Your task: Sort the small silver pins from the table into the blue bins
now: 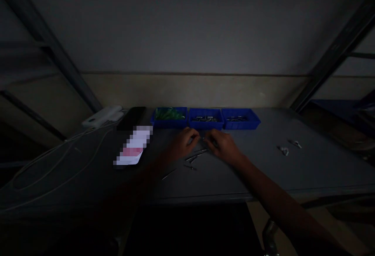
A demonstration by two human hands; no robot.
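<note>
The scene is very dark. My left hand (pixel 185 141) and my right hand (pixel 223 145) rest close together on a grey table (pixel 263 170), just in front of three blue trays. Both hands have curled fingers pinched toward each other around a small metal piece (pixel 204 140) between them; what it is I cannot make out. Several thin metal pins or screws (pixel 193 157) lie on the table right below the hands. The left tray (pixel 169 116) holds green items, the middle tray (pixel 206 118) and right tray (pixel 240 118) hold small metal parts.
A blurred-out white and pink card (pixel 133 148) lies left of the hands. Behind it sit a dark phone (pixel 131 117) and a white device (pixel 102 116) with a cable trailing left. Two small metal parts (pixel 288 147) lie at the right. Shelf frames stand at both sides.
</note>
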